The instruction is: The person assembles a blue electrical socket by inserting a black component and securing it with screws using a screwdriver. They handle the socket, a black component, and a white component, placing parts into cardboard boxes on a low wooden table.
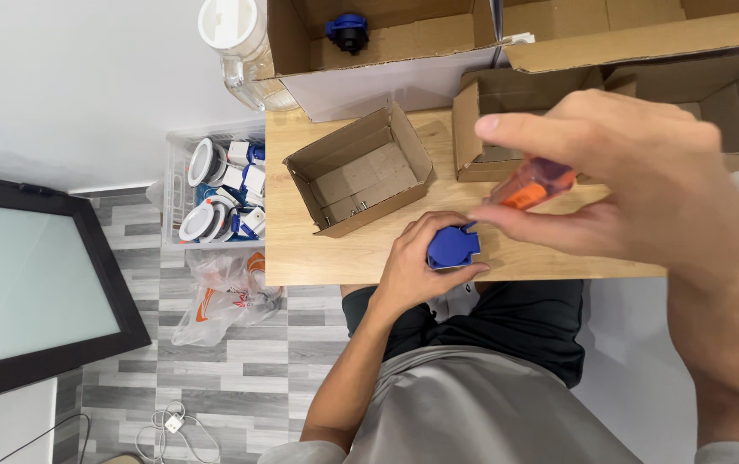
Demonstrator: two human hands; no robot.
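Head view shows the left hand (416, 266) gripping a blue plug part (453, 247) at the bench (343, 253) edge; the right hand (635, 185) clasps an orange-handled screwdriver (528, 185) on it; the tip may slip if the part turns.

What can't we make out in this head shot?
- Screwdriver tip: head view, too small and blurred where it meets the blue plug.
- Most of the plug: covered by the left hand.
- Screwdriver handle end: inside the right hand.
- Small parts in the open box: too small.
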